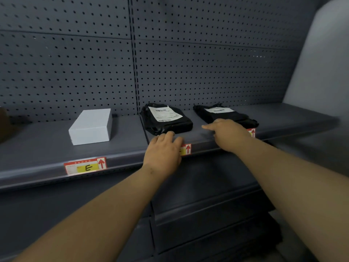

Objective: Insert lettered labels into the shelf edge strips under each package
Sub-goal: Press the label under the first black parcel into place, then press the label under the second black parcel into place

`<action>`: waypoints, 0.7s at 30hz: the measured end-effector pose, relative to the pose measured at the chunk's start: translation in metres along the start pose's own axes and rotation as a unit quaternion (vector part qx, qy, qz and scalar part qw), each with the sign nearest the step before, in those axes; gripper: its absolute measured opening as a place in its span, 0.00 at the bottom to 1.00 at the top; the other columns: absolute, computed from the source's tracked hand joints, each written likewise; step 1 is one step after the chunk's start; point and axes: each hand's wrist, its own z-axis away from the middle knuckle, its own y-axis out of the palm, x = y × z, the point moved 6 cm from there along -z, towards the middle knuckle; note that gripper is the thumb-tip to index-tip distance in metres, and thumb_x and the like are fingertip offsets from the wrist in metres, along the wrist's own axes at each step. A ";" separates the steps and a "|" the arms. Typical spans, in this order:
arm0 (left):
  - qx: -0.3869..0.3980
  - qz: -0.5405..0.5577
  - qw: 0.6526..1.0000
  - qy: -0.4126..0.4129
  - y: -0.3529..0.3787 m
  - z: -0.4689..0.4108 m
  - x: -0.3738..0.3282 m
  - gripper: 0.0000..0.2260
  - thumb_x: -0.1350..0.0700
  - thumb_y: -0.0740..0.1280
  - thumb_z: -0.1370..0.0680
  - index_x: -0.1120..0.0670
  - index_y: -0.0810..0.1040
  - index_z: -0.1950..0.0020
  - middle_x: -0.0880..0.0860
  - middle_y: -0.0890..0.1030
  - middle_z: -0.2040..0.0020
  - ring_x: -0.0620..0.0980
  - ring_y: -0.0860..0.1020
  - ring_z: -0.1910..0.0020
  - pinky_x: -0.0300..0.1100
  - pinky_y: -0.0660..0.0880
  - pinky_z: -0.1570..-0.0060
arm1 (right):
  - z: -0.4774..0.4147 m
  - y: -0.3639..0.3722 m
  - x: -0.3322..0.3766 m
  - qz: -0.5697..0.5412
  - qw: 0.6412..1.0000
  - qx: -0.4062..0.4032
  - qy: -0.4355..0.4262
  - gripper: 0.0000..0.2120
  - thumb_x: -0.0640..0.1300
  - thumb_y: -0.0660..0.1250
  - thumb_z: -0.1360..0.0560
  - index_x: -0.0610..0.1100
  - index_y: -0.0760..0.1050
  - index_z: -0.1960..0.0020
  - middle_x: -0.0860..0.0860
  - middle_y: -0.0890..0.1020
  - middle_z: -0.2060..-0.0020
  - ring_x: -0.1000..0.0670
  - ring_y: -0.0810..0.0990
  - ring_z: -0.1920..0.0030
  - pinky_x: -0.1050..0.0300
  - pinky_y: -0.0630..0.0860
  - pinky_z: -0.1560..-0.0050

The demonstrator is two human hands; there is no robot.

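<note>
A white box sits on the grey shelf, and a red label marked E is in the edge strip below it. Two black mail bags stand further right, one in the middle and one behind my right hand. My left hand lies flat over the shelf edge and covers most of a second label. My right hand rests on the shelf edge with a finger pointing left, hiding most of a third label. Neither hand visibly holds anything.
A perforated grey back panel rises behind the shelf. Lower shelves project below. A pale wall or column stands at the right. A brown object shows at the far left edge.
</note>
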 end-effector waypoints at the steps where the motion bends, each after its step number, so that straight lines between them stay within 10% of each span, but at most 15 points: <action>1: -0.004 0.005 1.000 0.008 0.000 -0.005 -0.007 0.20 0.53 0.58 0.22 0.52 0.63 0.30 0.57 0.65 0.30 0.57 0.66 0.33 0.50 0.61 0.32 | 0.000 -0.003 -0.009 0.004 1.000 0.004 0.015 0.31 0.32 0.59 0.25 0.55 0.62 0.28 0.46 0.67 0.30 0.42 0.67 0.31 0.48 0.68 0.31; 21: 0.011 0.078 0.992 0.094 0.052 -0.101 -0.125 0.25 0.55 0.61 0.22 0.56 0.58 0.27 0.57 0.68 0.33 0.56 0.68 0.37 0.48 0.67 0.38 | -0.009 0.024 -0.131 -0.019 0.979 0.059 0.194 0.27 0.34 0.60 0.24 0.48 0.62 0.27 0.43 0.67 0.29 0.42 0.68 0.31 0.47 0.67 0.30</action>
